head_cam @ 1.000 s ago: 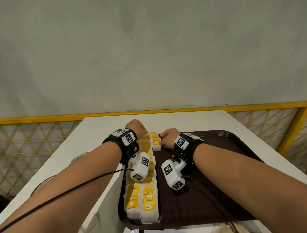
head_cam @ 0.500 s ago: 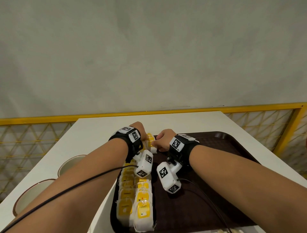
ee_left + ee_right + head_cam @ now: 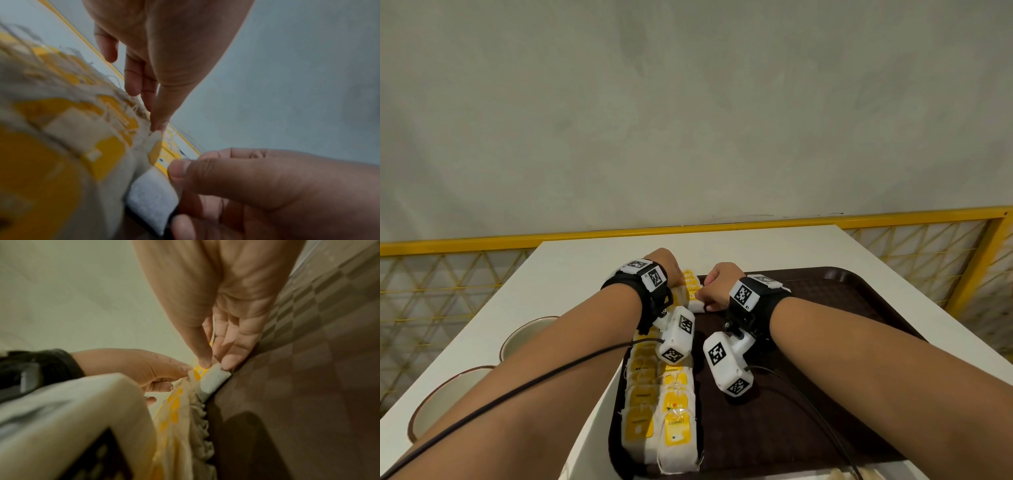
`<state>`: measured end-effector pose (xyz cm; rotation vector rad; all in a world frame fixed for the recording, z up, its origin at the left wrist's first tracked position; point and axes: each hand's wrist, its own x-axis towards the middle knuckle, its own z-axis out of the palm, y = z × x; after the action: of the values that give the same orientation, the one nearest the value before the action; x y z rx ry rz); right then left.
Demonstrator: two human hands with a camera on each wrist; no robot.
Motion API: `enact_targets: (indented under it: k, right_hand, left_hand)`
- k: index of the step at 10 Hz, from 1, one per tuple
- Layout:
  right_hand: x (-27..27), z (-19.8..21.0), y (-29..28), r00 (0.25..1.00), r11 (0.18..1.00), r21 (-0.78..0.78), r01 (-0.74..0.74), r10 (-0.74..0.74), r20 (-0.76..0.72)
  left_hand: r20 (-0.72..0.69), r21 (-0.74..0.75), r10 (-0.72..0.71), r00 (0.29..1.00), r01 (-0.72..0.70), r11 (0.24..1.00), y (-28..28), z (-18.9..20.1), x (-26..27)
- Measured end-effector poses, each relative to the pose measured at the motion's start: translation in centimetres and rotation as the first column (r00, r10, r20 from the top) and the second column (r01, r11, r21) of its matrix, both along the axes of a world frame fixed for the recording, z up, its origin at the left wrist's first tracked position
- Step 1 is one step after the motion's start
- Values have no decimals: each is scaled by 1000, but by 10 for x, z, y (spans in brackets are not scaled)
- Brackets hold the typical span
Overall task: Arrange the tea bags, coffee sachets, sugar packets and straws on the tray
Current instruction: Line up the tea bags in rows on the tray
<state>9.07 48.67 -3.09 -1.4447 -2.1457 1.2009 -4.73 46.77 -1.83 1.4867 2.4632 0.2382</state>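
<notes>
Tea bags [image 3: 659,411] with yellow tags lie in two rows along the left side of the dark brown tray [image 3: 825,342]. Both hands work at the far end of these rows. My right hand [image 3: 714,286] pinches a white tea bag [image 3: 213,378] between thumb and fingers, holding it on edge against the tray floor. My left hand [image 3: 666,265] faces it from the left, and its thumb and forefinger [image 3: 158,125] pinch the top edge of a neighbouring tea bag [image 3: 155,138]. No coffee sachets, sugar packets or straws are clearly visible.
Two brown-rimmed bowls [image 3: 527,339] [image 3: 448,397] stand on the white table [image 3: 585,267] left of the tray. A yellow railing [image 3: 962,219] runs behind and to the right of the table. Most of the tray's right side is bare. Cables trail from both wrists.
Both hands stay at the far end of the tea bag rows, the right one now closer to the left. The head view has shifted, bringing the two bowls into sight.
</notes>
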Motion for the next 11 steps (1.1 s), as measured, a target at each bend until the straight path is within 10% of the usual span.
enact_targets:
  k: [4,6,7,9,10,11]
  right_hand:
    - [-3,-2,2,999,995,91,29,-26,-30]
    - [-9,-1,-10,1000,998,56,-10,10,6]
    - [-7,3,-13,1000,998,57,-15,14,23]
    - [23,37,-28,993,999,36,27,-22,-119]
    - [39,52,-69,919,976,-176,-132,54,-391]
    - [55,61,-127,860,875,-224,-430,320,-398]
  left_hand:
    - [313,262,114,943,-202,944,-32,19,-19]
    - [412,55,180,893,-222,974,-55,7,-14]
    - [197,-23,148,969,-146,989,-57,13,-5]
    - [588,244,108,802,-303,921,-97,47,5]
    - [779,215,-32,626,-220,951,-154,70,19]
    - [652,141,-139,745,60,988,-221,80,21]
